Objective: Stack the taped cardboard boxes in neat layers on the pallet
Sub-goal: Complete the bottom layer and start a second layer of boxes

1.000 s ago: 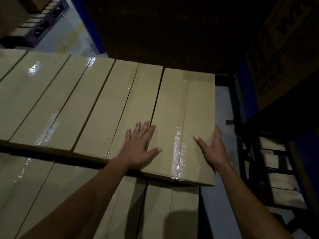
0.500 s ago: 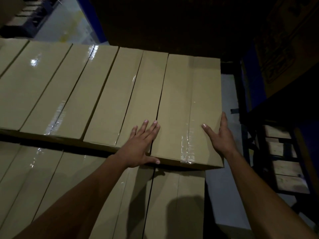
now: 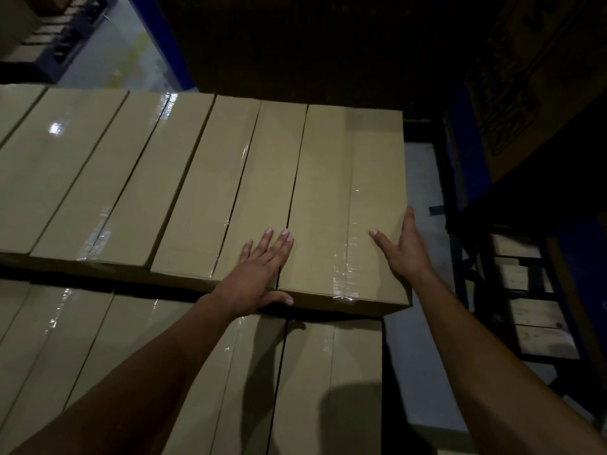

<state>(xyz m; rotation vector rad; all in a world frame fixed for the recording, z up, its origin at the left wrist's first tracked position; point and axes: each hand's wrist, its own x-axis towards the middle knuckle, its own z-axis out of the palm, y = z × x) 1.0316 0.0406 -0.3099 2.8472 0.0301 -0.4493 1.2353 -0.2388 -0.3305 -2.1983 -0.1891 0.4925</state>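
A long taped cardboard box [image 3: 345, 192] lies at the right end of the upper row of boxes [image 3: 131, 178], tight against its neighbour. My left hand [image 3: 259, 274] lies flat across the seam between the two boxes, thumb hooked over the near edge. My right hand [image 3: 402, 247] presses with straight fingers on the box's right edge, thumb spread on the top. A lower layer of the same boxes [image 3: 164, 356] runs under my forearms. The pallet under the stack is hidden.
Grey floor [image 3: 420, 356] shows to the right of the stack. An empty wooden pallet [image 3: 532, 307] stands at the right. A blue rack upright [image 3: 466, 159] and a large printed carton [image 3: 525, 77] are behind it, with dark shelving at the back.
The end box has slid forward and left to line up with the row. My left hand has shifted to the box's near edge; my right hand stays on its right side.
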